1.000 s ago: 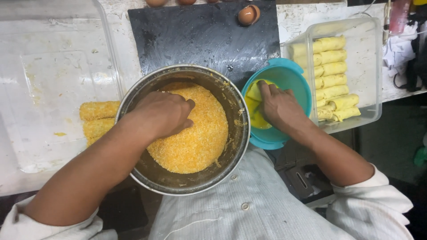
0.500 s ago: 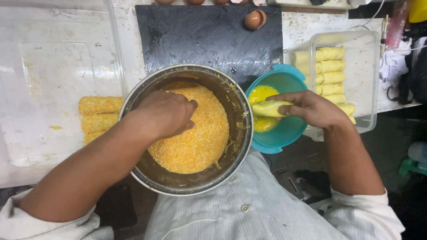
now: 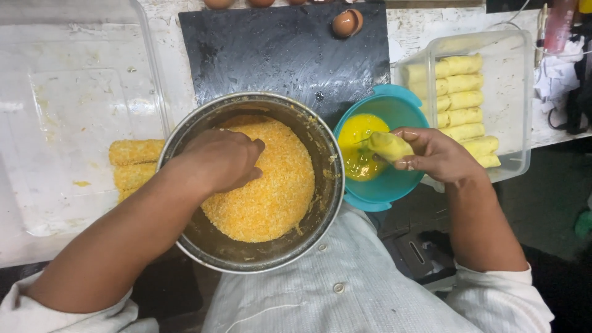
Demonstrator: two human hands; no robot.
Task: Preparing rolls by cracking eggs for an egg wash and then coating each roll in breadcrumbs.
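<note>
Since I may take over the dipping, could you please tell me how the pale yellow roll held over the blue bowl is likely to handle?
The pale yellow roll looks wet and glossy from the beaten egg, so probably slippery. The right hand holds it by the fingertips, suggesting it is light. Its thin wrapper seems soft, so squeezing might dent or tear it.

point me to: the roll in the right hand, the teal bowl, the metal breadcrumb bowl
Roll point(image 3: 390, 146), head view: middle of its egg-wet surface, held in the right hand point(image 3: 438, 154).
Teal bowl point(image 3: 394, 97), head view: far rim.
Metal bowl point(image 3: 330, 185), head view: right inner wall.
</note>
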